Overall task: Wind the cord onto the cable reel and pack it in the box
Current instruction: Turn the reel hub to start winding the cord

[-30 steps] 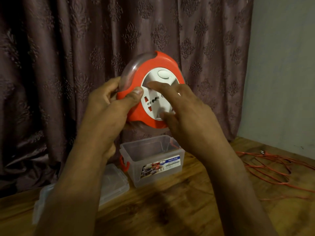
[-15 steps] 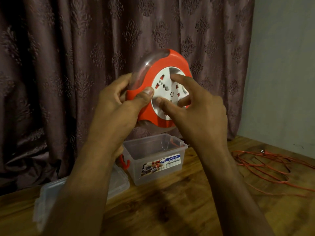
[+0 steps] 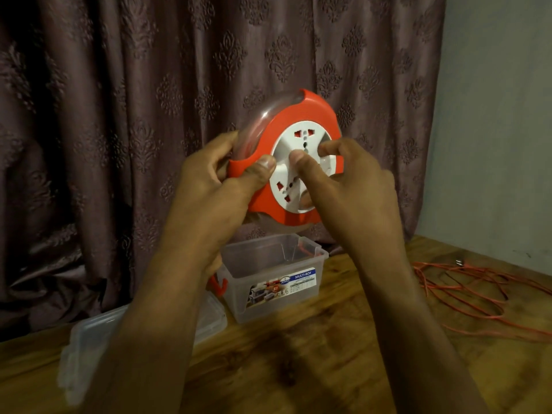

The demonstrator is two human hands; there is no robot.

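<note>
- Head view: the left hand (image 3: 209, 186) is curled around the left edge of the cable reel (image 3: 286, 162), thumb pressed on the red front rim and the fingers wrapped behind the clear cover.
- The right hand (image 3: 346, 186) sits on the white socket face of the reel, thumb tip and a bent forefinger pinched together on its centre; the other fingers curl under the lower right of the white disc.
- The reel is held upright in the air, in front of the curtain (image 3: 149, 115) and above the box, its face turned toward the camera and tilted a little.
- The box (image 3: 274, 282), clear plastic with a printed label on its front wall, stands open on the table (image 3: 298, 369), right below the reel and between the two forearms.
- A red clip shows on the left end of the box, partly hidden by the left forearm.
- The clear lid (image 3: 89, 342) lies flat on the table to the left of the box, with the left forearm crossing over it.
- The cord (image 3: 466, 294), orange, lies in loose loops on the table to the right, well apart from the box; its plug end is near the wall (image 3: 493, 144).
</note>
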